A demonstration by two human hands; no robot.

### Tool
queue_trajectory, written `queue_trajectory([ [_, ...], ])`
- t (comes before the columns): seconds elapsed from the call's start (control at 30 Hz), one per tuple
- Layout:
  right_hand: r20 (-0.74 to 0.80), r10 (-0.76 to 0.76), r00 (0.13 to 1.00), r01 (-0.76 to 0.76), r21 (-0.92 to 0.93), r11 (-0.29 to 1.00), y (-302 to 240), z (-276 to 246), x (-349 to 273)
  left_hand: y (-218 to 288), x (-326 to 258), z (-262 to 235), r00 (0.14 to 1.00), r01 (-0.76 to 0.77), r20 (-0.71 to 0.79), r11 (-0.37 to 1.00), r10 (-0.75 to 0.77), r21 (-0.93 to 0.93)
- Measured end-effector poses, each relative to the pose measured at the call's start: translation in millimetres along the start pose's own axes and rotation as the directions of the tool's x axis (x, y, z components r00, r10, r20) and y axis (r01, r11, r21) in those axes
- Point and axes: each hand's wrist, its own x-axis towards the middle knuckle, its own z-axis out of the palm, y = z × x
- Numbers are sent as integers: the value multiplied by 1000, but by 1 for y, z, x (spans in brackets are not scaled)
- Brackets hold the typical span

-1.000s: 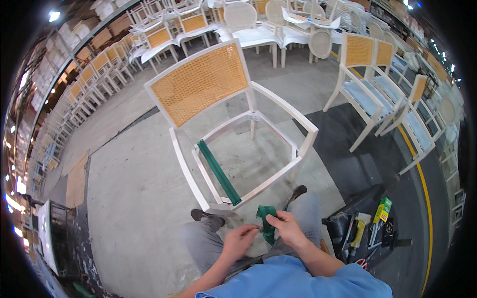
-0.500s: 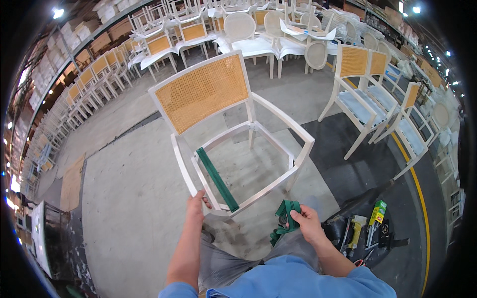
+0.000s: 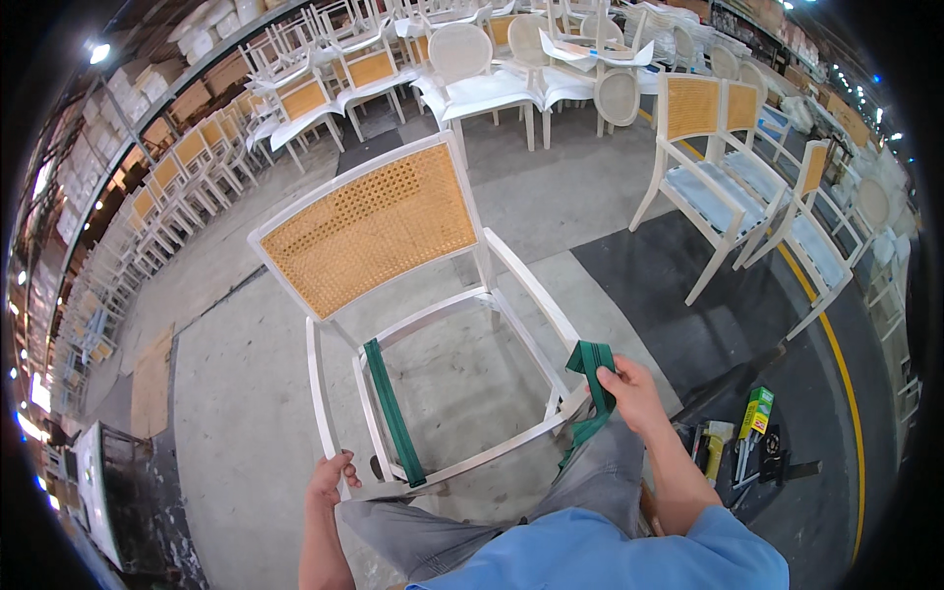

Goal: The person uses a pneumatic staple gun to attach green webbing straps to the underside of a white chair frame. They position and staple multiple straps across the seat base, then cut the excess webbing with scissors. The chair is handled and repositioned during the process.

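Note:
A white wooden armchair with a woven cane back stands in front of me, its seat frame open in the middle. One green webbing strap runs from the front rail to the back rail on the left side of the seat. My left hand is closed round the front end of the chair's left arm. Pinched in my right hand is a loose green webbing strap, folded over at the front of the right arm. Its lower part hangs beside my knee.
On the dark mat at right lie a green-and-yellow box, a yellow-handled tool and other tools. Cane-back chairs stand at the right. Stacked chairs fill the back; a line of chairs runs along the left.
The chair has shifted left and toward me, my left hand staying on its arm. My right hand has risen with the loose webbing from above my lap to the right arm.

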Motion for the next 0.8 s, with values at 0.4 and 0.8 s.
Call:
queue_trajectory([
  [0.4,-12,-19,1000,5,-723,691,24,37,75,0,24,6,964,-186,-150,958,221,220],
  [0.8,-85,-99,991,4,-738,675,46,42,25,32,40,6,906,-255,-182,836,383,486],
])
